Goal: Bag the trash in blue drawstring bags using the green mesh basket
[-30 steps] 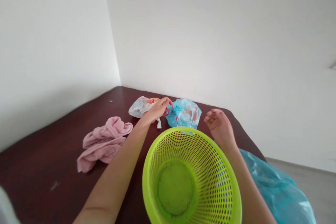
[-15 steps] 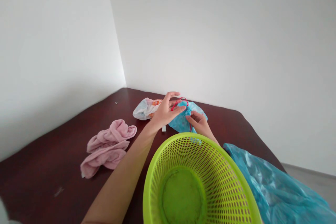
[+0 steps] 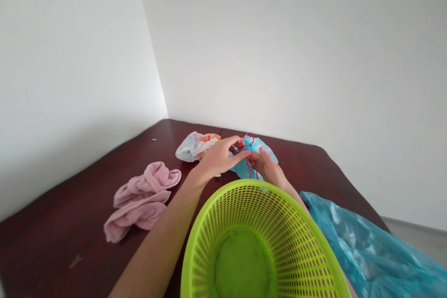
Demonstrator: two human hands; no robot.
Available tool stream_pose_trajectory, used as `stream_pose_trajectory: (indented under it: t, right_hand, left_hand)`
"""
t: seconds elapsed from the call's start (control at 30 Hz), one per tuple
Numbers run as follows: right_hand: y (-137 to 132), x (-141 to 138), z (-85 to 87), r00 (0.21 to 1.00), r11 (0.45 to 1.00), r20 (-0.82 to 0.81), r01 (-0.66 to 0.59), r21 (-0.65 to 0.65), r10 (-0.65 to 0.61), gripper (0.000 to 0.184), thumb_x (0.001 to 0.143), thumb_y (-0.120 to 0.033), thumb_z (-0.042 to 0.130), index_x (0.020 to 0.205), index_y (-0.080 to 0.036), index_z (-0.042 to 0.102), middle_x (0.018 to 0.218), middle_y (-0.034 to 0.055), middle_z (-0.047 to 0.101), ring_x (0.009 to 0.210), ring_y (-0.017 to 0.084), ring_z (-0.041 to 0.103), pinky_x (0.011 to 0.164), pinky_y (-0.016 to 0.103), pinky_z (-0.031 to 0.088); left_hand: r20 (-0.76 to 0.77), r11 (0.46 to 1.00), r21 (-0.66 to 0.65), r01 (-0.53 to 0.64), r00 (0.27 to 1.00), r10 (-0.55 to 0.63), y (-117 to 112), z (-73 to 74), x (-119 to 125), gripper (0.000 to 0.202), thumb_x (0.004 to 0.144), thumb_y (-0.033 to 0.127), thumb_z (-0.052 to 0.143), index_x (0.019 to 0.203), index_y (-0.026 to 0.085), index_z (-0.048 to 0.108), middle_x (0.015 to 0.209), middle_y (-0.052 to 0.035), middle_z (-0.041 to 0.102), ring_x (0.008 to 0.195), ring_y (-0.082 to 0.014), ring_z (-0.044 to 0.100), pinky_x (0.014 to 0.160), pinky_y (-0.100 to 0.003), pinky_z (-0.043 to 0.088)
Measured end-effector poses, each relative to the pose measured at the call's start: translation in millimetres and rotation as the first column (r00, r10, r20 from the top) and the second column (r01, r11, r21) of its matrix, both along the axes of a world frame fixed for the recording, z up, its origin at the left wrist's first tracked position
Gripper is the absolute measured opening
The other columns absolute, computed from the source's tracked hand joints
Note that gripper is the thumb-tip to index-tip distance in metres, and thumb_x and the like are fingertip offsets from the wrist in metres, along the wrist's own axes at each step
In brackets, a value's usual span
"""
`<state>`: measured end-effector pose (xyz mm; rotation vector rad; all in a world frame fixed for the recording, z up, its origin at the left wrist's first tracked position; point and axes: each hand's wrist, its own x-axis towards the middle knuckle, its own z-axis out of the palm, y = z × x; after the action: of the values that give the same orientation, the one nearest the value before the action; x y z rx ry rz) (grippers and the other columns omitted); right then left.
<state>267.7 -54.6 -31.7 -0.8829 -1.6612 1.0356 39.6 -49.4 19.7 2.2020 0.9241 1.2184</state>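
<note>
A small blue plastic bag (image 3: 266,145) lies on the far part of the table, its neck bunched up. Thin red string (image 3: 248,168) loops about the neck, and loose strands hang down in front. My left hand (image 3: 223,156) is closed at the left side of the neck, thumb pointing right. From the right, my right hand (image 3: 271,168) pinches at the same neck, close to the left thumb. The fingers partly hide where the string crosses the bag.
A green plastic basket (image 3: 195,237) stands in front, between my forearms. A pink cloth (image 3: 143,200) lies crumpled left; a white-and-orange plastic bag (image 3: 190,146) sits behind my left hand. A large blue plastic bag (image 3: 370,247) spreads at right on the dark red table (image 3: 70,223). White walls rise behind.
My left hand has come down, its raised fingers curling in at the bag's neck. My right hand has turned more upright, and red strands now hang lower between the hands.
</note>
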Motion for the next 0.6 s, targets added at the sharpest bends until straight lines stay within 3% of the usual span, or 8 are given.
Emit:
stream_pose_trajectory:
  t: [0.1, 0.2, 0.27, 0.37, 0.5, 0.6]
  right_hand:
    - [2, 6, -1.6, 0.998, 0.996, 0.069, -0.005, -0.089, 0.011, 0.087, 0.1, -0.107, 0.061, 0.087, -0.025, 0.085, 0.082, 0.0079, 0.083, 0.076, 0.026, 0.076, 0.074, 0.042, 0.065]
    - [-5, 12, 5.2, 0.967, 0.974, 0.129, 0.208, 0.095, -0.219, 0.064, 0.1, -0.089, 0.083, 0.087, -0.026, 0.082, 0.076, 0.0038, 0.078, 0.065, 0.021, 0.065, 0.066, 0.037, 0.056]
    - [-10, 15, 12.1, 0.935, 0.917, 0.061, 0.327, 0.227, -0.349, 0.045, 0.1, -0.073, 0.092, 0.107, -0.028, 0.085, 0.097, 0.0051, 0.085, 0.071, 0.021, 0.068, 0.071, 0.038, 0.059]
    - [-14, 15, 20.7, 0.94, 0.88, 0.005, 0.317, 0.354, -0.341, 0.035, 0.101, -0.057, 0.094, 0.123, -0.031, 0.085, 0.119, 0.0068, 0.086, 0.089, 0.024, 0.076, 0.087, 0.043, 0.065]
    - [-12, 14, 23.8, 0.943, 0.842, 0.024, 0.286, 0.457, -0.333, 0.017, 0.104, -0.045, 0.089, 0.099, -0.03, 0.082, 0.103, 0.0058, 0.082, 0.101, 0.029, 0.078, 0.099, 0.048, 0.063]
    - [-12, 14, 22.7, 0.946, 0.836, 0.042, 0.262, 0.483, -0.321, 0.014, 0.105, -0.04, 0.086, 0.097, -0.03, 0.08, 0.106, 0.006, 0.083, 0.105, 0.03, 0.078, 0.103, 0.049, 0.061]
  left_hand:
    - [0.003, 0.999, -0.04, 0.028, 1.0, -0.027, 7, -3.8, -2, 0.016, 0.113, 0.039, 0.081, 0.105, 0.026, 0.079, 0.098, -0.003, 0.083, 0.088, -0.0229, 0.074, 0.084, -0.038, 0.056]
    - [0.035, 1.0, -0.028, 0.011, 0.999, -0.01, 11, -2.5, -9, 0.015, 0.113, 0.038, 0.079, 0.105, 0.025, 0.08, 0.1, -0.0039, 0.084, 0.094, -0.0244, 0.075, 0.089, -0.039, 0.058]
    - [0.054, 1.0, 0.011, 0.0, 0.999, 0.0, 13, -1.9, -12, 0.015, 0.113, 0.039, 0.079, 0.108, 0.025, 0.081, 0.107, -0.0056, 0.086, 0.102, -0.0264, 0.077, 0.097, -0.042, 0.06]
    - [0.054, 0.998, 0.059, 0.019, 0.998, -0.022, 16, -3.2, -11, 0.014, 0.113, 0.041, 0.082, 0.111, 0.027, 0.085, 0.117, -0.0075, 0.086, 0.112, -0.0287, 0.077, 0.108, -0.046, 0.06]
    - [0.101, 0.996, 0.084, 0.039, 0.994, -0.048, 15, -4.9, -4, 0.013, 0.111, 0.04, 0.086, 0.11, 0.027, 0.086, 0.123, -0.0086, 0.085, 0.121, -0.0294, 0.077, 0.113, -0.048, 0.061]
    - [0.143, 0.997, 0.055, 0.058, 0.988, -0.065, 13, -4.4, -3, 0.012, 0.111, 0.039, 0.087, 0.112, 0.027, 0.086, 0.137, -0.0107, 0.084, 0.137, -0.031, 0.077, 0.125, -0.051, 0.058]
